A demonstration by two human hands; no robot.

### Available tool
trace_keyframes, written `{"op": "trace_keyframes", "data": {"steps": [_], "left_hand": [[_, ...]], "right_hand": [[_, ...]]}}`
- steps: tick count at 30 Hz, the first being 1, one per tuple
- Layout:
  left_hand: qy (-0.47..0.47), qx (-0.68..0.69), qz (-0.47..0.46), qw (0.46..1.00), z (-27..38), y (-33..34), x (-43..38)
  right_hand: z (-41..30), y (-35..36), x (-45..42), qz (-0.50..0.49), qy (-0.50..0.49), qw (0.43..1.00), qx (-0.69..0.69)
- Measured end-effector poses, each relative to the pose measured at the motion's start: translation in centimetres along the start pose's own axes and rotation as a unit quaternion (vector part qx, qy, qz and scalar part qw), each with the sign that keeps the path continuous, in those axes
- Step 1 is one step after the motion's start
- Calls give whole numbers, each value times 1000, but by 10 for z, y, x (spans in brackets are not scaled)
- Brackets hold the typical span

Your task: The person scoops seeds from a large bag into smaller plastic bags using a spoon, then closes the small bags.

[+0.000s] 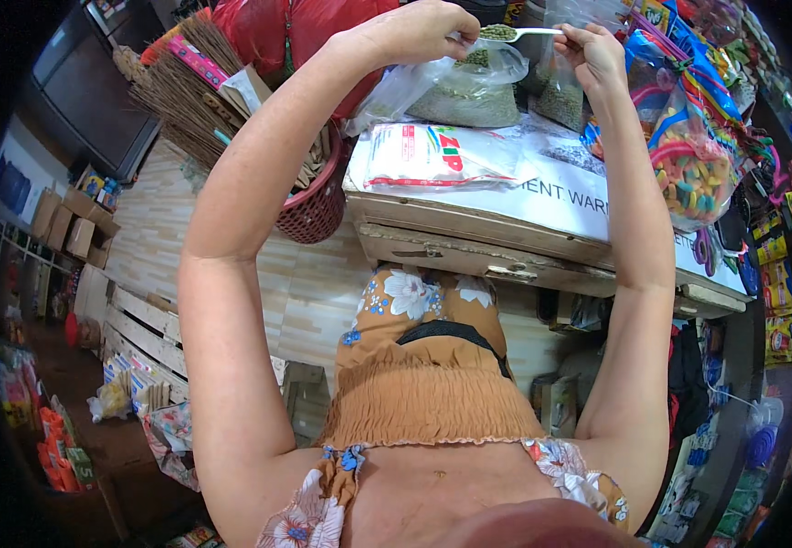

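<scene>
A white plastic spoon (530, 31) heaped with green mung beans (497, 32) is held level above an open clear plastic bag of mung beans (468, 101). My right hand (591, 55) pinches the end of its handle. At the bowl end, my left hand (427, 29) has its fingers curled close to the beans; whether it holds a small bag there is unclear. Another clear bag of beans (559, 103) stands below my right hand. In front of the open bag, a white printed plastic pack (440, 156) lies flat on the wooden table (478, 246).
Left of the table stands a pink plastic basket (312, 218) with paper bags, beside a stick broom (183, 89) and a red plastic bag (249, 41). A bag of colourful gummy candy (694, 181) hangs at the right, with scissors (704, 252) near it. Packets line the right side.
</scene>
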State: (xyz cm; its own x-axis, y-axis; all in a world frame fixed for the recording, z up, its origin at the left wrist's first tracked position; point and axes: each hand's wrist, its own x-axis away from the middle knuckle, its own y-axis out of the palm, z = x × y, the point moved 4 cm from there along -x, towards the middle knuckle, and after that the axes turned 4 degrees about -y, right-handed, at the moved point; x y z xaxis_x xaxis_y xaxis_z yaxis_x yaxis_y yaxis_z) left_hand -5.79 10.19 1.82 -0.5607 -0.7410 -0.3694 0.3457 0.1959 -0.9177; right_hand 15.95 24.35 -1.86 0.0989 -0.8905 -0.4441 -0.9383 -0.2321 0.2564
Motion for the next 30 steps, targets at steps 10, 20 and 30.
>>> {"op": "trace_keyframes", "data": {"steps": [10, 20, 30], "left_hand": [[34, -13, 42, 998, -3, 2, -1], [46, -23, 58, 997, -4, 2, 3], [42, -12, 51, 998, -6, -3, 9]], "right_hand": [[-41, 53, 43, -83, -132, 987, 42], [-7, 29, 32, -132, -157, 971, 121], [36, 37, 54, -74, 20, 996, 50]]}}
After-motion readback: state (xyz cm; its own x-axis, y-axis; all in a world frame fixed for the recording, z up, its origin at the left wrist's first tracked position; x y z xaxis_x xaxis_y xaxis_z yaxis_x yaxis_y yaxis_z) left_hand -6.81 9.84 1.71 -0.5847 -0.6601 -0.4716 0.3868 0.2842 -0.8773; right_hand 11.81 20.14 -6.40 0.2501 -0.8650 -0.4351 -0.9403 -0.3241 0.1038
